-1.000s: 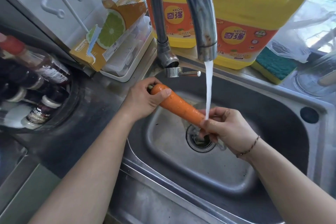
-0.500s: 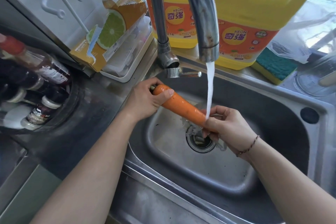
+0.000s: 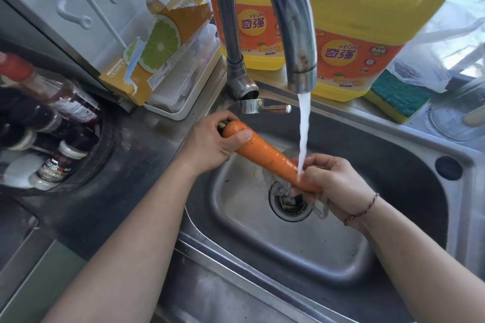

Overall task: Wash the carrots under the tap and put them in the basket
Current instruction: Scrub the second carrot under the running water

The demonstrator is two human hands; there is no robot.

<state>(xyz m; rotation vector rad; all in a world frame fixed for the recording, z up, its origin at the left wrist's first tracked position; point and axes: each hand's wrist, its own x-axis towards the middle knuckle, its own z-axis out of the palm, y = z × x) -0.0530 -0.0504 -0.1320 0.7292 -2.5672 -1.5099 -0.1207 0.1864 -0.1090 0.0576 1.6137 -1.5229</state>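
Carrot (image 3: 265, 153) lying slantwise across sink (image 3: 393, 155): thick end gripped by left hand (image 3: 210, 143), thin end under tap (image 3: 296, 34) water, wrapped by right hand (image 3: 333, 186) fingers (image 3: 319, 161).

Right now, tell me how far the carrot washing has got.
Done: the tap is running. In hand: one carrot is held over the sink, the left hand gripping its top end, the right hand gripping its tip, where the stream lands. Left: placing it in the basket, which is not in view, as are any other carrots.
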